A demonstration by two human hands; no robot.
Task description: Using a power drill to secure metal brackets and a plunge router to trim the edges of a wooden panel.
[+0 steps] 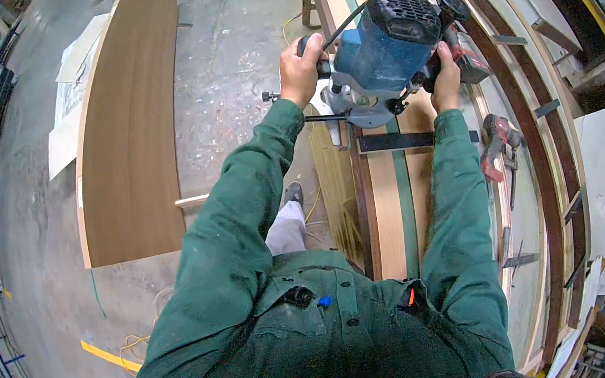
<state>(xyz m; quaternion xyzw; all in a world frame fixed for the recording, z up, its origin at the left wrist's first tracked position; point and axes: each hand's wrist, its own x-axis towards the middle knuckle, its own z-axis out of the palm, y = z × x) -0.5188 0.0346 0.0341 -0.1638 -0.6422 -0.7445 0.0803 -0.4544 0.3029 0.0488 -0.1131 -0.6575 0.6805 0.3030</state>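
Observation:
A blue and black plunge router (383, 49) stands on a long wooden panel (388, 231) that has a green strip along it. My left hand (300, 71) is wrapped round the router's left handle. On the other side my right hand (445, 79) grips its right handle, partly hidden by the router. A black cable runs from near my left hand to the motor. Just nearer than the router's base, a dark crossbar (398, 142) lies over the panel. The cutting bit is hidden from view.
Right of the panel lie a red and black cordless tool (499, 146) and a second red battery tool (471, 63). Long framed strips (522, 99) run beyond them. A large brown board (127, 130) stands at left, with paper sheets (76, 82) behind it. Yellow cord (315, 207) trails on the floor.

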